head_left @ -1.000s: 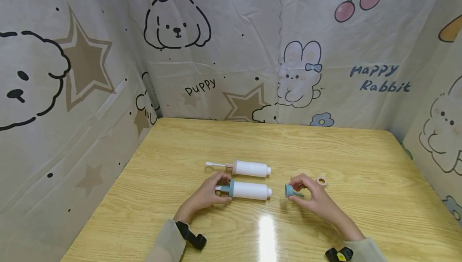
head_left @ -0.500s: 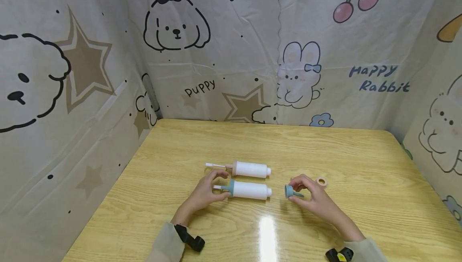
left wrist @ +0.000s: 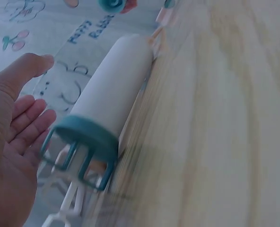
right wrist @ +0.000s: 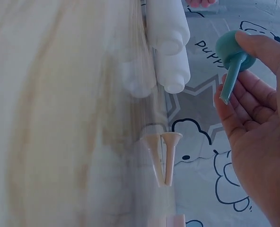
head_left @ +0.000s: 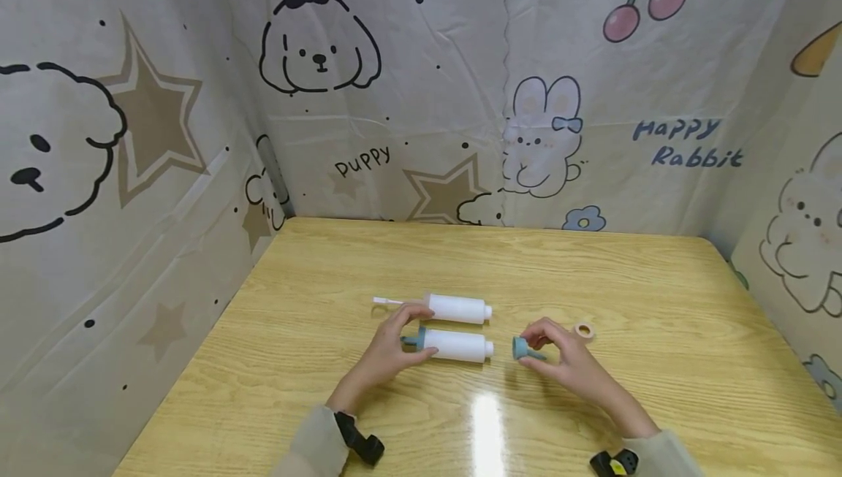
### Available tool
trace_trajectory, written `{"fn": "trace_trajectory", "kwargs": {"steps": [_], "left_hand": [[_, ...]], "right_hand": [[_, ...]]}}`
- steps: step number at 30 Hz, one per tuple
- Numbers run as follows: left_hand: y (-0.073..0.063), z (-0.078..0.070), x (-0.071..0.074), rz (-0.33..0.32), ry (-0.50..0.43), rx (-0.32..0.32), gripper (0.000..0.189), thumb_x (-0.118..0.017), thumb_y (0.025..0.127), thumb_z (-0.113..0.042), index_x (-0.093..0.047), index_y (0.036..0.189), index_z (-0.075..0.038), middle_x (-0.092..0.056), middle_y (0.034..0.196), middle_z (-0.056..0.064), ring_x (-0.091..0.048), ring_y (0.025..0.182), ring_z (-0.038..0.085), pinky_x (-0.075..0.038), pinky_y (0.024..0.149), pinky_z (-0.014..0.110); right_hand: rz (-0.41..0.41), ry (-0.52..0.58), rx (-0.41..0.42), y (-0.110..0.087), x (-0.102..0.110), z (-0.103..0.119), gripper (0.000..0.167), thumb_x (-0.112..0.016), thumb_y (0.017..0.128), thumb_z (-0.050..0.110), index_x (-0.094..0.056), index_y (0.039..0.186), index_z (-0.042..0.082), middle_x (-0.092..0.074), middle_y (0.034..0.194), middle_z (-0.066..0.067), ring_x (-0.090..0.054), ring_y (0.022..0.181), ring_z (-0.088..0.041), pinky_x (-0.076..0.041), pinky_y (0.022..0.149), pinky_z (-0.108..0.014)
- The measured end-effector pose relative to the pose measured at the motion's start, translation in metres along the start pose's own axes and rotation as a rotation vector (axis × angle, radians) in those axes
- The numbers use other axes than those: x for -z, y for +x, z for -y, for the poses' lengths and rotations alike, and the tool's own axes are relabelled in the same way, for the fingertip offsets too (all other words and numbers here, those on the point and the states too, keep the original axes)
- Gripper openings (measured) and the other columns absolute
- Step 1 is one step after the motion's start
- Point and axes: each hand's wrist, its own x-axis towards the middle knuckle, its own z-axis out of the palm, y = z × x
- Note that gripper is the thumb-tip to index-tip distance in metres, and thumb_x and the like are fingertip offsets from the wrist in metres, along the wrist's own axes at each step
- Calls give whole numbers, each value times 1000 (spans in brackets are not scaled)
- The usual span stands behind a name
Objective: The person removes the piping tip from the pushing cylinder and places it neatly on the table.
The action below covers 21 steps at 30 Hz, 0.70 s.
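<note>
A white tube (head_left: pixel 460 346) with a teal collar and handle lies on its side on the table. My left hand (head_left: pixel 388 353) is around its collar end, thumb on the near side and fingers on the far side. In the left wrist view those fingers are loosely spread beside the tube (left wrist: pixel 114 85), with a gap between them and it. Right of the tube's narrow tip, my right hand (head_left: pixel 569 364) pinches a teal funnel-shaped nozzle (right wrist: pixel 231 52) between thumb and fingers. Its wide mouth faces the tube and its thin stem points right.
Behind the first tube lies a second white tube (head_left: pixel 459 308), a thin white rod sticking out to its left. A peach funnel-shaped nozzle (head_left: pixel 584 331) sits just behind my right hand. Printed curtains (head_left: pixel 368 119) stand around the wooden table (head_left: pixel 592 272).
My left hand has drawn back slightly, then moved right along the teal-collared tube, past its collar. My right hand keeps the teal nozzle in nearly the same spot.
</note>
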Motion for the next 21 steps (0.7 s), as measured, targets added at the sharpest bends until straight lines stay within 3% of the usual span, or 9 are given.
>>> {"fn": "trace_trajectory", "kwargs": {"steps": [7, 16, 21], "left_hand": [[9, -8, -13, 42, 53, -27, 51, -81, 81, -17, -56, 125, -8, -60, 125, 7, -56, 121, 23, -49, 104, 44], [12, -12, -12, 19, 87, -35, 52, -82, 79, -15, -56, 124, -10, -62, 123, 4, -57, 121, 21, -43, 112, 43], [14, -17, -16, 30, 86, -62, 52, -82, 79, -15, -57, 124, -8, -62, 122, 6, -57, 120, 22, -40, 114, 46]], "right_hand": [[18, 33, -24, 2, -7, 0, 28, -75, 83, 4, -62, 107, 14, -63, 98, 1, -58, 86, -2, -55, 74, -25], [21, 31, -33, 7, -13, 2, 26, -75, 84, 6, -62, 106, 15, -63, 97, 3, -59, 84, -8, -55, 74, -28], [27, 49, -34, 10, -17, 3, 25, -75, 85, 7, -63, 105, 14, -64, 96, 2, -58, 85, -1, -56, 74, -26]]}}
